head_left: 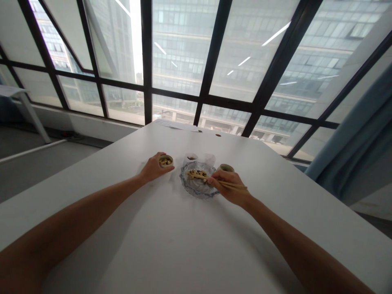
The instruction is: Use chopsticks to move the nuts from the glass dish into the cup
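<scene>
Backlit, daylight from the windows (180,49), one strip left of centre blown to white, bright glare streaks scattered across; room side dim, forearms (92,208) darkening toward the bottom corners. Soft, diffuse shadows under them on the white bench (171,245), which reads greyer toward the viewer. Wide-angle distortion, window bars (147,61) splaying and edges stretched; fine detail soft, bits (197,174) in the glass bowl (191,188) smeared, buildings (333,61) outside hazy, blue curtain (358,134) dull.

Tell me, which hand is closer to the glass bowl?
Right. The right hand is at the right edge of the glass bowl, its chopsticks reaching inside; the left hand is off to the bowl's left, at a small cup.
</scene>
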Demonstrator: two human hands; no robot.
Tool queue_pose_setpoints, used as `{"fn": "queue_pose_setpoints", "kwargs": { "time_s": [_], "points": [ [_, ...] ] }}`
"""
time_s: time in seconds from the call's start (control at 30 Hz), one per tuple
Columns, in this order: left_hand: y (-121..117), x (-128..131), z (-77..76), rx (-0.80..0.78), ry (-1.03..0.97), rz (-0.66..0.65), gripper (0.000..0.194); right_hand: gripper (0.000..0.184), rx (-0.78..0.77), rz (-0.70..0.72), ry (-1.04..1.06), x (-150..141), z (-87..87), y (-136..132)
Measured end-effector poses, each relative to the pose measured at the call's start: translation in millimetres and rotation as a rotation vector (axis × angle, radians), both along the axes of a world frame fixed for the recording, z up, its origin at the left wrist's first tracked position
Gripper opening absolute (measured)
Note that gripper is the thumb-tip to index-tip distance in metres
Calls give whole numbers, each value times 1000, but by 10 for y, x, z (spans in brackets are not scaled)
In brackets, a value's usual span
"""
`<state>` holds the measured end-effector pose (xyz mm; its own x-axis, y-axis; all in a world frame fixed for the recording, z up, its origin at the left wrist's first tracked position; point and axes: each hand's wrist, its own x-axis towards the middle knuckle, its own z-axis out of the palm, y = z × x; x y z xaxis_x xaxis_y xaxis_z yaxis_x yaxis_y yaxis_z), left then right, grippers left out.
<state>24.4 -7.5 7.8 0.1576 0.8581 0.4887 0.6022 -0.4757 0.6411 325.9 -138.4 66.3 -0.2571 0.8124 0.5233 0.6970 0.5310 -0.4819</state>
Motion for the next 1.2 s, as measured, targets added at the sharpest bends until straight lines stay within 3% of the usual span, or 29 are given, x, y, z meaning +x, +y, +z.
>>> {"fn": "queue_pose_setpoints", "kwargs": {
  "time_s": [0.13,0.33,0.73,1.0,1.2],
  "points": [
    [7,3,-4,-1,3,-1,68,41,35,-55,-13,128,51,14],
    [16,2,-13,-4,2,-2,69,49,-13,-89,148,290,123,30],
    [15,13,-10,-18,-3,2,70,43,-12,-52,70,137,-43,55],
    [17,13,-14,-7,-11,-10,67,51,43,-201,144,264,34,56],
    [25,2,-18,-7,4,-2,67,49,-25,-111,82,185,29,33]
  ]
}}
